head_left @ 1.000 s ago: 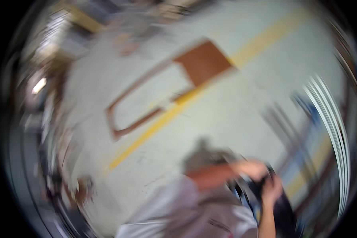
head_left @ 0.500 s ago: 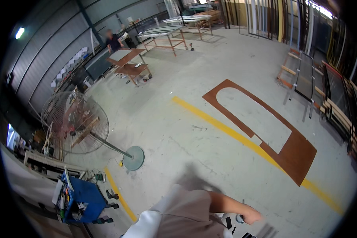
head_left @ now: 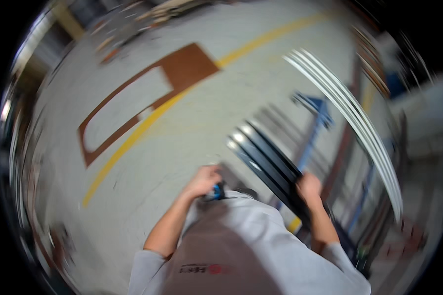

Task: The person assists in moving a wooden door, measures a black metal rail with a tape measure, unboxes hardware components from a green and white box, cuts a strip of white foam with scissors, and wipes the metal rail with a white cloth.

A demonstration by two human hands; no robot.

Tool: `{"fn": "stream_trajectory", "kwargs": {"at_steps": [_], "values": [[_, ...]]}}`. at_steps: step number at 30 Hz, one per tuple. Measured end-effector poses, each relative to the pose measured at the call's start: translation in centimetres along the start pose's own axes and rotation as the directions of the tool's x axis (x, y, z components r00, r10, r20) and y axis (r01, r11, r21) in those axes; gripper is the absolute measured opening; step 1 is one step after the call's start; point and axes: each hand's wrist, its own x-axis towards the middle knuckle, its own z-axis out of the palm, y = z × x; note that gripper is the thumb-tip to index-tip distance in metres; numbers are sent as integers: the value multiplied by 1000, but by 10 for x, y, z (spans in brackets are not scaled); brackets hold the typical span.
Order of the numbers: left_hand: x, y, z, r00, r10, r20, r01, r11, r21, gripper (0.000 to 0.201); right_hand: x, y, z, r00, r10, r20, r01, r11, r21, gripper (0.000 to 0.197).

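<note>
A long black profile bar point(head_left: 268, 164) with glossy highlights along its ridges runs slantwise from the concrete floor point(head_left: 182, 142) toward the person's chest, and the right hand point(head_left: 308, 187) is wrapped around its near end. The left hand point(head_left: 204, 181) is curled at the chest over a small blue object point(head_left: 216, 192), mostly hidden by the fingers. Motion blur smears everything, so the finger grip and the bar's lower end cannot be made out exactly.

Both hands point(head_left: 204, 181) point(head_left: 310, 187) forward, fingers curled
</note>
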Motion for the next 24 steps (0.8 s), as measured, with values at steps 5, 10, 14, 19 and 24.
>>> {"fn": "stream_trajectory", "kwargs": {"at_steps": [5,10,14,19,24], "values": [[-4,93,53,988,-93,122,91,996,19,35,-81,-24,-35,888,107,-446,153,849,507,27],[-15,97,161,981,-195,15,193,948,-253,26,-162,-79,-14,897,-12,-441,369,569,735,42],[-22,106,201,960,-272,61,275,960,-44,30,-186,-60,-8,913,-105,-393,361,655,663,66],[-28,92,223,984,158,-83,-140,971,192,37,-171,5,30,873,33,-486,276,789,549,66],[-51,55,148,995,-51,87,38,989,142,40,-138,41,80,807,337,-484,-86,879,468,74]]}}
